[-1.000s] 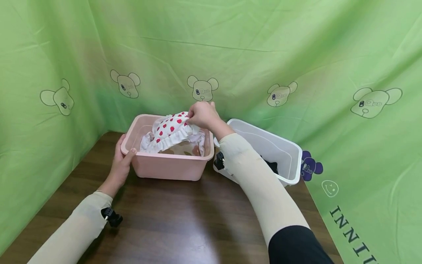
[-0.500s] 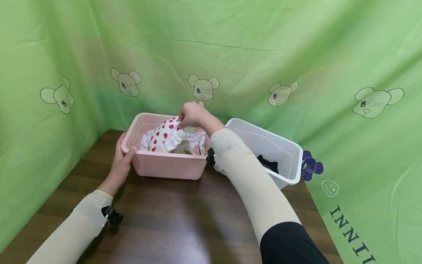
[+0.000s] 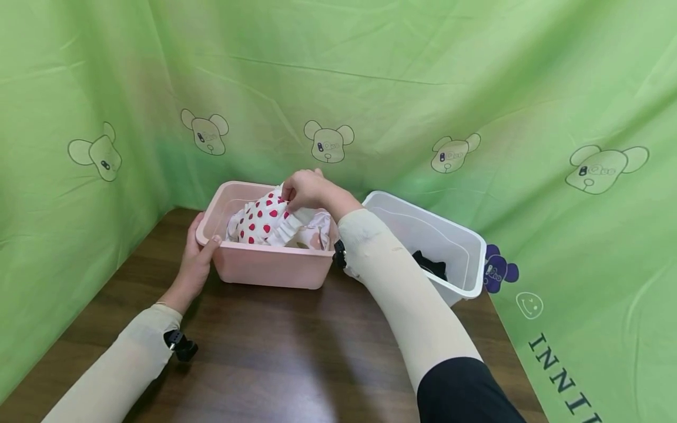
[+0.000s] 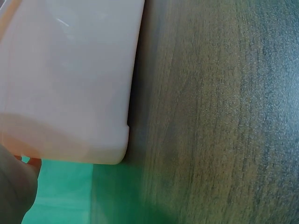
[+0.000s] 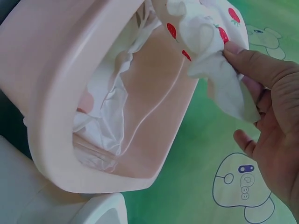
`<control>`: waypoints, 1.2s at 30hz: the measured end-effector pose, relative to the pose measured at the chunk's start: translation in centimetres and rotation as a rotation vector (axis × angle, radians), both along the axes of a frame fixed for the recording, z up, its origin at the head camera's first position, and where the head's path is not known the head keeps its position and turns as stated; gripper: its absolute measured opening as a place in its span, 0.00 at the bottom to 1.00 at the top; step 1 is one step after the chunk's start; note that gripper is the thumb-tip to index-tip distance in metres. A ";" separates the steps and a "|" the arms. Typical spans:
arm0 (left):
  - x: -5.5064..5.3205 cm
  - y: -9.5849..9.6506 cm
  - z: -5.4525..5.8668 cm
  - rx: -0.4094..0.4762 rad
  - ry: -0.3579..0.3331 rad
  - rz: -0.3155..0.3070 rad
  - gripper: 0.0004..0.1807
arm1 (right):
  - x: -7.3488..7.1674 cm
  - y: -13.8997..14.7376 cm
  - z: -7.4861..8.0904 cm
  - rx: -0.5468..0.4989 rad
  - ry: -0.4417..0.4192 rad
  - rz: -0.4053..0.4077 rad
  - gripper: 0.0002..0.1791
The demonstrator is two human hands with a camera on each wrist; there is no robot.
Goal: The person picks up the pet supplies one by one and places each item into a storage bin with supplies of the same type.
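Note:
My right hand (image 3: 307, 191) pinches a white cloth with a red strawberry print and ruffled edge (image 3: 260, 218) between thumb and fingers. The cloth hangs down into the pink plastic bin (image 3: 272, 267), over a pale piece of fabric with blush-coloured patches (image 3: 319, 229). In the right wrist view the ruffle (image 5: 224, 88) droops below my thumb, above the bin's far rim. My left hand (image 3: 193, 261) grips the bin's left end, with the thumb over the rim corner. The left wrist view shows the bin's outer wall (image 4: 70, 84) with part of that hand at lower left.
A white plastic bin (image 3: 460, 235) stands at the right, close beside the pink one, with a black item (image 3: 431, 264) inside. My right forearm crosses in front of it. Both bins stand on a dark wooden table (image 3: 254, 352), backed by a green curtain (image 3: 391, 70) with printed mouse heads.
My right hand has moved left and slightly down with the strawberry cloth, which now sits lower in the pink bin. The left hand keeps its grip in the same place.

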State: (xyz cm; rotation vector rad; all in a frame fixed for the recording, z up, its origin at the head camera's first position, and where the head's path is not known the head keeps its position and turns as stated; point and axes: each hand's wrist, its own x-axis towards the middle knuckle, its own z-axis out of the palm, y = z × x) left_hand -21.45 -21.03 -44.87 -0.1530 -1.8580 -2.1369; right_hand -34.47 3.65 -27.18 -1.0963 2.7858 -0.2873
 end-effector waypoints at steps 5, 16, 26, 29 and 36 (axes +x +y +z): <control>0.0 0.0 0.0 -0.002 -0.002 -0.004 0.39 | 0.0 0.1 -0.1 0.004 -0.015 0.008 0.10; -0.1 0.1 -0.1 0.005 -0.011 -0.004 0.40 | 0.2 0.2 -0.4 0.067 -0.084 0.012 0.14; -0.2 0.0 -0.1 0.005 -0.006 -0.002 0.40 | 0.1 0.7 -0.9 0.074 -0.150 0.024 0.17; -0.3 0.0 -0.2 0.005 0.000 0.000 0.40 | 0.1 0.9 -1.0 0.065 -0.164 0.025 0.17; -0.2 0.1 -0.3 0.003 -0.007 0.004 0.39 | 0.4 1.4 -1.3 0.042 -0.165 0.037 0.17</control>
